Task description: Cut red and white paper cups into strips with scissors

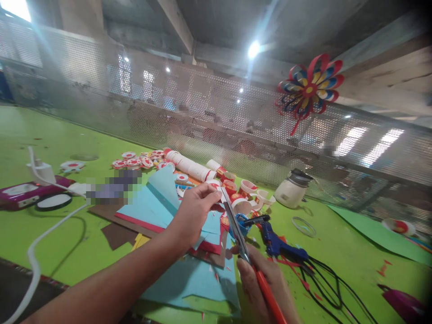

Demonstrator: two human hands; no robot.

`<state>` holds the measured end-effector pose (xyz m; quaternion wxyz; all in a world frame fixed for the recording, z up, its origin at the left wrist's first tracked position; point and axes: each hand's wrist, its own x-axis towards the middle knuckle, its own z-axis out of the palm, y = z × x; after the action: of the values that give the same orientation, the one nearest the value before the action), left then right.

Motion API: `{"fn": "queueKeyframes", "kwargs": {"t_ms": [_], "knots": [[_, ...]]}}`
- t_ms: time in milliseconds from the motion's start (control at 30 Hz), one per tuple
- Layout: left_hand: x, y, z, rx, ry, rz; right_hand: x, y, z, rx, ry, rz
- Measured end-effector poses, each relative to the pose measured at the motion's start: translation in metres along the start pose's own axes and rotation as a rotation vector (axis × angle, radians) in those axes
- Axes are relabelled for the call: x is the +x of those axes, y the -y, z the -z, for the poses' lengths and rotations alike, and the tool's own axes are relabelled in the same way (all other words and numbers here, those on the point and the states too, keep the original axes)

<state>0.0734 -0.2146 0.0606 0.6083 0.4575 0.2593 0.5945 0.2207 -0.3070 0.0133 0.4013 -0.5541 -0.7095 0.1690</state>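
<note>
My left hand (193,215) reaches forward over a pile of light-blue and red paper sheets (158,204), its fingertips pinched on a small white and red paper piece (216,185). My right hand (261,285) grips red-handled scissors (238,231) low in the picture, their blades pointing up toward that piece. Another light-blue sheet (195,279) lies under both forearms on the green table (67,135).
A blue glue gun (278,245) with black cables lies right of the scissors. Red-and-white paper cups and discs (189,167) are scattered behind. A white pot (290,190), a wire ring (303,226), a green sheet (374,234), a phone (23,192) and a white cable (37,256) are around. A paper pinwheel (308,87) hangs on the mesh wall.
</note>
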Motion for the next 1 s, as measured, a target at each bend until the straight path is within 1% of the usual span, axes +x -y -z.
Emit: {"fn": "queueKeyframes", "kwargs": {"t_ms": [167,333,500,567,733,867,1000], "knots": [[0.000,-0.002,0.000,-0.055,-0.004,0.028,0.001,-0.001,0.000,0.030,0.020,-0.035],[-0.001,-0.006,0.000,-0.081,-0.033,0.092,0.002,0.000,-0.001,0.005,-0.020,-0.023],[0.000,-0.002,0.003,-0.091,0.067,0.075,0.002,0.001,-0.002,0.038,-0.040,-0.054],[0.001,0.001,0.004,-0.086,0.075,0.068,0.002,0.001,-0.002,0.042,-0.027,-0.067],[0.005,0.005,0.005,-0.064,0.047,0.052,0.004,-0.002,-0.003,0.118,0.053,-0.112],[0.011,0.005,0.009,-0.058,-0.023,0.020,0.000,-0.003,-0.005,0.225,0.139,-0.133],[0.018,0.001,0.014,-0.040,-0.066,0.024,-0.004,-0.001,0.001,0.222,0.160,-0.120]]}}
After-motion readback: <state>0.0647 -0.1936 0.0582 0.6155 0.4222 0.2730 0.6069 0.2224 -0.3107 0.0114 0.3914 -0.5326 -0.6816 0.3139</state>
